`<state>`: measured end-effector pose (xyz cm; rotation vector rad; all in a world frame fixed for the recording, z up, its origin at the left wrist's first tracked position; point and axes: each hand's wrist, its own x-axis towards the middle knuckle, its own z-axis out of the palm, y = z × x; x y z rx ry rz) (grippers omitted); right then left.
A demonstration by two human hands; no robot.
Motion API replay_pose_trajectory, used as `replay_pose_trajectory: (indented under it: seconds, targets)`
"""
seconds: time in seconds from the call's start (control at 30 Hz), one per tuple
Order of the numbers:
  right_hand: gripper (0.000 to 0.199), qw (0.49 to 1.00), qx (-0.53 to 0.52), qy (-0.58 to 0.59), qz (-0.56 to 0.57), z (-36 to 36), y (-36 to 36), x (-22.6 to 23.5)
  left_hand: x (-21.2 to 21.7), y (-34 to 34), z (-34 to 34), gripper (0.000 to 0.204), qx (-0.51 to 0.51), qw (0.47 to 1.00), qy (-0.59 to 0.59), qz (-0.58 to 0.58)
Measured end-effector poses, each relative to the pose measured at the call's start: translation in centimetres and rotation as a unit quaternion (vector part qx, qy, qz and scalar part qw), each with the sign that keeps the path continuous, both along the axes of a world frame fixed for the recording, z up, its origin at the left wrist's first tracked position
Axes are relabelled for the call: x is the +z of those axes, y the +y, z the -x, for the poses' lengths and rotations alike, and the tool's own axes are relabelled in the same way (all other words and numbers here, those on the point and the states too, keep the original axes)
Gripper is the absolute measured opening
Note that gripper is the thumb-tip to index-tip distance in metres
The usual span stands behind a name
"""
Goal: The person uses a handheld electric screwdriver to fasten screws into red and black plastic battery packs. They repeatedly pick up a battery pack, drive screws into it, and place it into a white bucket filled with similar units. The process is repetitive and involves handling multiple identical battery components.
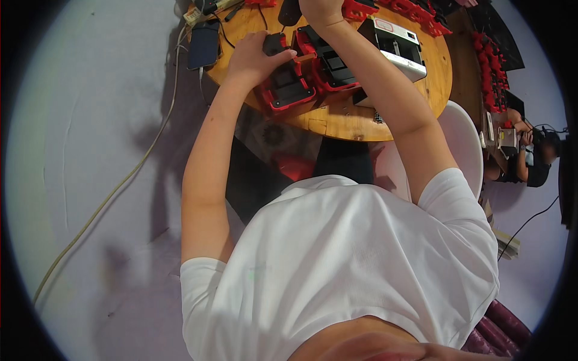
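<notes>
"Red-and-black casing (288,89), at the near left edge of the round table (332,124). Made of what?"

"Hard plastic, by the look of it. Boxy, with rounded corners and a bright red rim around a flat black top. Just right of it, a second casing (332,65) in matching colors."

"And the table?"

"Varnished wood, honey-colored, with visible grain and a curved edge. Farther right, a boxy machine (398,49) in silver, white and black."

"Position of the first casing relative to the left hand (250,60)?"

"Directly under the thumb, then onward toward the body, to the right of the wrist. Half open, that hand, with the thumb stretched across the casing's upper part and the fingers toward its far left end. Firm grip or light pressure? Cannot tell."

"And the right hand (322,11)?"

"Beyond the casing's far end, partly cut off at the top of the view. Curled around a dark-handled tool (289,12), thin shaft downward, toward the casing. Contact at the tip? Cannot tell."
</notes>
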<state>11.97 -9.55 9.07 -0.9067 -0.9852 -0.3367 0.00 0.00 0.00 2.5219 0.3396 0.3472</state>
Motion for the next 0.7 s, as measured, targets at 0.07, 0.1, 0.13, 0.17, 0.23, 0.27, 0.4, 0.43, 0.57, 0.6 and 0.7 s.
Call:
replay_pose_trajectory:
  seconds: [0.07, 0.1, 0.13, 0.17, 0.23, 0.27, 0.4, 0.43, 0.57, 0.6, 0.7]
  targets:
    - [0.02, 0.999, 0.03, 0.019, 0.009, 0.2, 0.0, 0.2, -0.3, -0.3, -0.2, 0.079, -0.001, 1.0, -0.012, -0.002]
    - [0.02, 0.999, 0.035, 0.015, 0.005, 0.3, 0.3, 0.2, -0.4, -0.1, -0.2, 0.079, -0.001, 1.0, -0.018, -0.018]
    - [0.02, 0.999, 0.039, 0.012, 0.002, 0.4, 0.8, 0.3, -0.4, 0.1, -0.4, 0.079, -0.002, 0.999, -0.025, -0.032]
    - [0.02, 0.999, 0.043, 0.008, 0.0, 0.5, 1.2, 0.4, -0.5, 0.4, -0.4, 0.079, -0.002, 0.998, -0.032, -0.047]
    - [0.022, 0.999, -0.02, -0.025, 0.026, 0.8, 1.6, 0.4, -0.5, 0.6, -0.3, 0.086, -0.005, 0.999, -0.023, -0.033]
    - [0.023, 0.998, -0.036, -0.024, 0.043, 1.2, 1.6, 0.4, -0.4, 0.7, -0.2, 0.09, -0.006, 0.999, -0.018, -0.026]
    - [0.025, 0.999, 0.0, -0.039, 0.015, 0.4, 2.0, -0.3, -0.1, 0.4, -0.2, 0.078, -0.017, 0.999, -0.042, -0.008]
    - [0.025, 0.999, 0.025, -0.03, -0.015, -0.1, 1.7, -0.4, 0.3, 0.2, 0.2, 0.075, -0.023, 0.999, -0.04, 0.01]
    - [0.039, 0.994, 0.028, 0.103, 0.032, 2.3, -7.2, 3.7, -1.0, 0.9, -0.4, 0.067, -0.063, 0.992, -0.11, 0.02]
    - [0.04, 0.988, 0.018, 0.125, 0.087, 1.8, -9.8, 3.9, -1.3, 0.9, -0.7, 0.065, -0.055, 0.988, -0.145, -0.015]
    - [0.037, 0.959, -0.06, 0.133, 0.244, 2.1, -16.2, 4.0, -0.3, 0.7, -0.6, 0.07, -0.036, 0.998, -0.049, 0.012]
